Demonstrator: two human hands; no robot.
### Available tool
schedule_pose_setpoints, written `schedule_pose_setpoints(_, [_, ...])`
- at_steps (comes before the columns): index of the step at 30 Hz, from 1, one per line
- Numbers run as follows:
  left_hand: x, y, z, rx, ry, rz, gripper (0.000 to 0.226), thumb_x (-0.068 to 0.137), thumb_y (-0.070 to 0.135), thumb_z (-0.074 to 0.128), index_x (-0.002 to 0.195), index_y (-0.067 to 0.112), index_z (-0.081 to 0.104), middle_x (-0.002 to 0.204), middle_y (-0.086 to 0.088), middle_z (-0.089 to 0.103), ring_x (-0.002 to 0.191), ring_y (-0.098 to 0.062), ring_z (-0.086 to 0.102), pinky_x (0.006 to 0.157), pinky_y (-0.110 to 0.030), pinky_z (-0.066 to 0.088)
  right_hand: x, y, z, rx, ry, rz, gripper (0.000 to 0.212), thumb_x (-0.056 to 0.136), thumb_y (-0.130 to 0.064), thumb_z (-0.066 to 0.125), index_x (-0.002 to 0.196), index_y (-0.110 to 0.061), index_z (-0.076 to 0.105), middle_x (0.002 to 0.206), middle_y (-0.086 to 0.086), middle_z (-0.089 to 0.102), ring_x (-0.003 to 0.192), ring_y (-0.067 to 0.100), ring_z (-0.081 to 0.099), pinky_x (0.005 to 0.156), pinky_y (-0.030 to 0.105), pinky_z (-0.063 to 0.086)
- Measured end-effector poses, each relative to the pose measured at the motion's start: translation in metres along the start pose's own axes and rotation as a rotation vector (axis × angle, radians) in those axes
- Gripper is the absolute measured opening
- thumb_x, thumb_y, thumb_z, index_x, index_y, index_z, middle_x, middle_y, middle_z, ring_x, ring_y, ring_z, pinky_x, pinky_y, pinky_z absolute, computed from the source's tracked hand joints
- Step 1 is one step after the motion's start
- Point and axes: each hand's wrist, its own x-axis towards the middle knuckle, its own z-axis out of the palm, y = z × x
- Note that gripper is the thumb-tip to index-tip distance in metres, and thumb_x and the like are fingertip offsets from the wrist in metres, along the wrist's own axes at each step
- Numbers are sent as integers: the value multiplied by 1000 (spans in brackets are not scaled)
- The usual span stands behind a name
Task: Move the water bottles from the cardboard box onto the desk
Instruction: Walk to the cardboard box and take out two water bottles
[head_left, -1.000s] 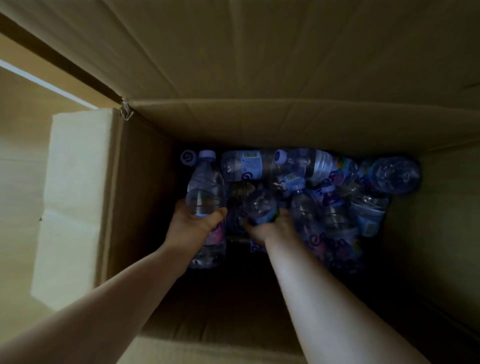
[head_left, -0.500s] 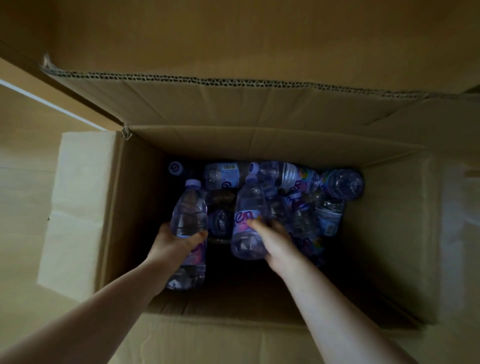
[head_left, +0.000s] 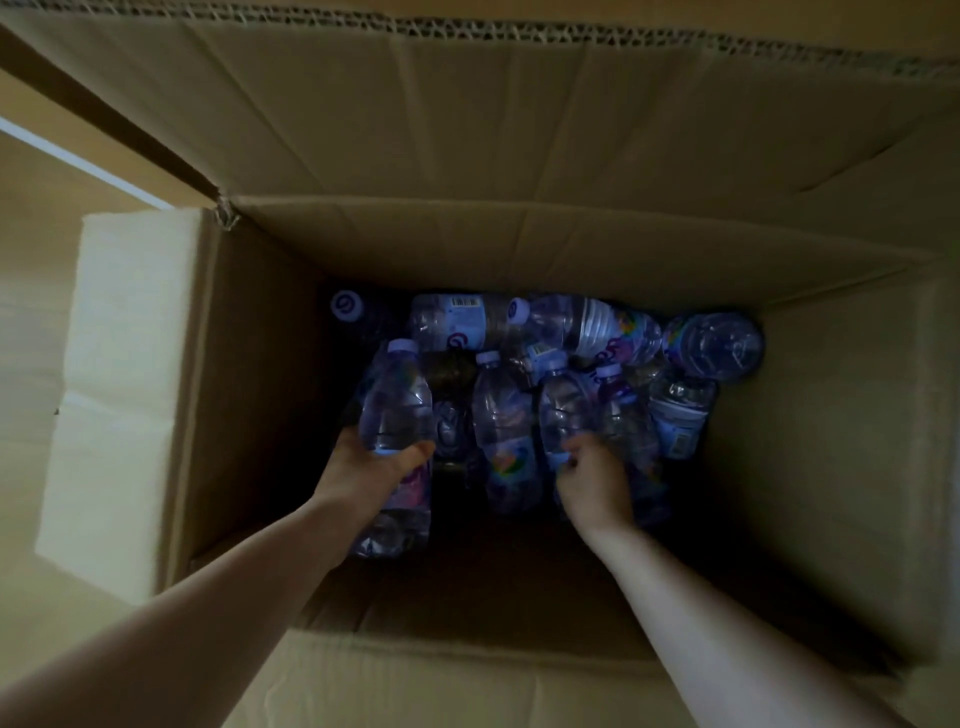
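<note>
Many water bottles (head_left: 587, 332) fill the cardboard box (head_left: 519, 249).

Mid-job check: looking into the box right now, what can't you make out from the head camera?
- Bottle count: the pile overlaps in deep shadow.
- Box floor near the front wall: too dark.
- Right hand: which bottle it grips is unclear; its fingers are hidden.
- Left hand's bottle: the hand covers its label.
- Desk: not identifiable.

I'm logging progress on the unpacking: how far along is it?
Done: nothing visible; the desk is out of view. In hand: left hand grips one bottle, right hand closes on another. Left: a pile of bottles in the cardboard box.
</note>
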Motion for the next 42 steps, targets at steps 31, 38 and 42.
schedule_pose_setpoints(31, [23, -11, 22, -144, 75, 74, 55, 78, 22, 77, 127, 12, 54, 100, -2, 67, 81, -12, 64, 66, -21, 48, 26, -38, 71, 468, -205, 311, 90, 72, -15, 79, 142, -15, 21, 131, 18, 53, 112, 31, 57, 86, 33, 52])
schedule_pose_setpoints(38, [-16, 3, -6, -115, 104, 53, 40, 73, 25, 81, 103, 16, 55, 92, -5, 66, 80, -21, 64, 67, -27, 48, -11, -58, 16, 697, -591, 244, 115, 53, -11, 77, 151, -25, 17, 132, 9, 56, 119, 29, 55, 97, 46, 49])
schedule_pose_setpoints(42, [-53, 17, -27, -109, 97, 84, 39, 73, 23, 82, 98, 15, 54, 85, -8, 66, 77, -26, 66, 72, -36, 55, -46, -84, -24, 885, -778, 237, 76, 57, -2, 75, 129, -14, 53, 112, 16, 70, 99, 31, 69, 81, 42, 57])
